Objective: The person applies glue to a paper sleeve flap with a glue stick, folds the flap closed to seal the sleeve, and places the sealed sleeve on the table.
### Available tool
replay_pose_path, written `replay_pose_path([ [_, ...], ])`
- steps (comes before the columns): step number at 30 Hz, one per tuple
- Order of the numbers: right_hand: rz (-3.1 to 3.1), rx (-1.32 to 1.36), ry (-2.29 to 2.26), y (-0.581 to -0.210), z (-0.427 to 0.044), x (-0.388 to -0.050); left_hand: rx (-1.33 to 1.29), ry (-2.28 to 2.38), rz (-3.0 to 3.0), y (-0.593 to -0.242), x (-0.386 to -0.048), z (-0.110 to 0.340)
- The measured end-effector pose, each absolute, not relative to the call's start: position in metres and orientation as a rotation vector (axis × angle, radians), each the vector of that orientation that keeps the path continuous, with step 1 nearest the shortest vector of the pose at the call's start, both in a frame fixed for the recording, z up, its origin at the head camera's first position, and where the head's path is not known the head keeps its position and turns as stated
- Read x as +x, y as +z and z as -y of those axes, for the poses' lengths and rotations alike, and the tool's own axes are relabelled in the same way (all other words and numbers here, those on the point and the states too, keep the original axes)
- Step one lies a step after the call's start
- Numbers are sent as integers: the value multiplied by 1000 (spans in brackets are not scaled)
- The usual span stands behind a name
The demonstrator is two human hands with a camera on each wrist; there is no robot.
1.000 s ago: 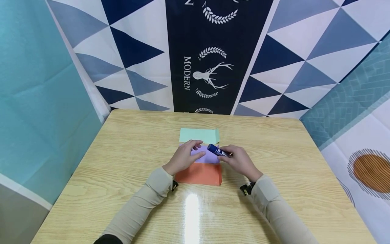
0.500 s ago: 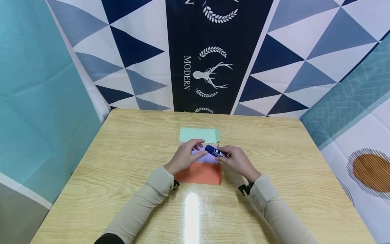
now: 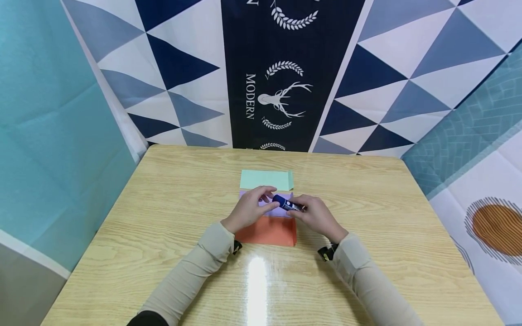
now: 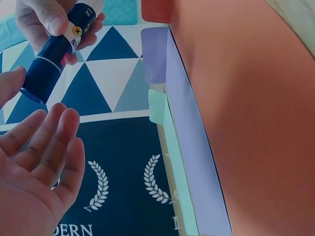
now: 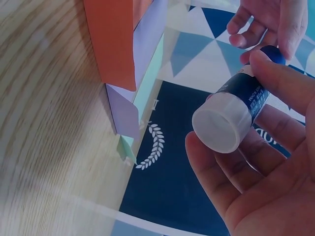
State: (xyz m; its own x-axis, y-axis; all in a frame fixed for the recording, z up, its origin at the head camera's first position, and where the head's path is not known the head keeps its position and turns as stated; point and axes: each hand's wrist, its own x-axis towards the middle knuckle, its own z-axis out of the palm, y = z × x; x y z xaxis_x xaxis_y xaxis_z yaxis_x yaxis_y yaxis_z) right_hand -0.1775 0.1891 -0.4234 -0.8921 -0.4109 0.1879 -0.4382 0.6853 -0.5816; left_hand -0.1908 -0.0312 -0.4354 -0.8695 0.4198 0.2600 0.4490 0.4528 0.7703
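The right hand [image 3: 320, 218] [image 5: 283, 182] holds a dark blue tube [image 3: 287, 203] [image 5: 246, 91] between thumb and fingers. Its white end faces the right wrist camera and its blue capped end points at the left hand [image 3: 246, 211] [image 4: 42, 172]. The left fingers are spread and slightly bent around the capped end; the thumb lies right beside the cap, and whether it touches cannot be told. Below the hands lie an orange paper piece [image 3: 267, 232], a purple one [image 3: 278, 212] and a light green one [image 3: 264, 179], in a column, with folded right edges.
The pieces lie on a wooden table [image 3: 171, 190] with a bright reflection near its front. Patterned cloth [image 3: 187, 68] hangs behind the table, and teal cloth [image 3: 53, 113] hangs at the left.
The right hand has moved slightly left with the tube, bringing the capped end closer to the left thumb and fingers. The left hand has shifted slightly right; the papers lie as before.
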Motion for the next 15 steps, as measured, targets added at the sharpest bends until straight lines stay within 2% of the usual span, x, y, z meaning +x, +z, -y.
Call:
replay_pose_path([
  [15, 2862, 739, 1028, -424, -186, -176, -884, -1415, 2654, -438, -190, 26],
])
